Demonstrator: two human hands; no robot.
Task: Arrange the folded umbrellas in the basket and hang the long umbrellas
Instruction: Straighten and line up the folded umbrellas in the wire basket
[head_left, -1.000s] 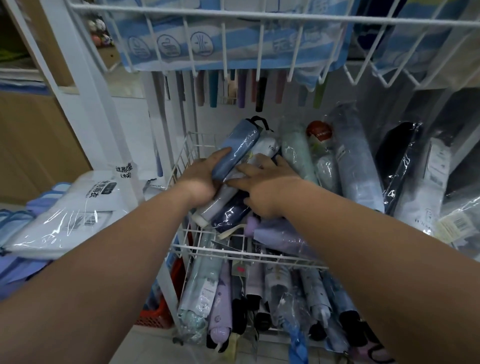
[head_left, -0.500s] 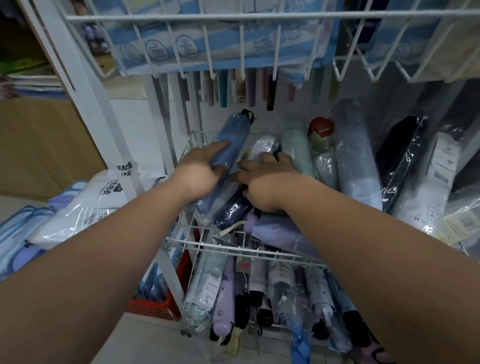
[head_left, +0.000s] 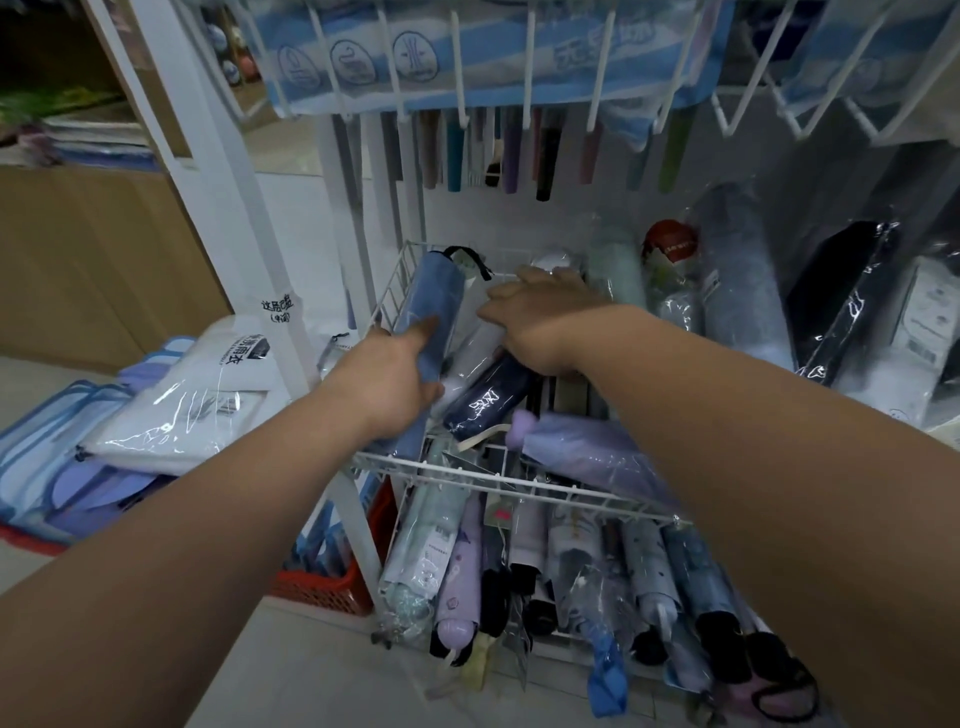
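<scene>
A white wire basket (head_left: 498, 475) on a rack holds several folded umbrellas. My left hand (head_left: 387, 382) grips a light blue folded umbrella (head_left: 434, 306) that lies along the basket's left side, its black strap at the far end. My right hand (head_left: 540, 319) rests palm down on a clear-wrapped white umbrella (head_left: 475, 345), fingers spread; whether it grips is unclear. A navy folded umbrella (head_left: 485, 402) lies just below that hand, and a lilac one (head_left: 587, 449) lies across the front. Long umbrella handles (head_left: 511, 150) hang in a row behind the basket.
A lower basket (head_left: 571, 566) holds several more folded umbrellas. Wrapped umbrellas (head_left: 737, 280) lean at the right. An upper wire shelf (head_left: 519, 62) with blue packages overhangs. Bagged raincoats (head_left: 182, 395) are stacked at left, a red crate (head_left: 332, 584) on the floor.
My left hand slid the light blue umbrella leftward to the basket's left side. My right hand moved farther back over the white wrapped umbrella, uncovering the navy one.
</scene>
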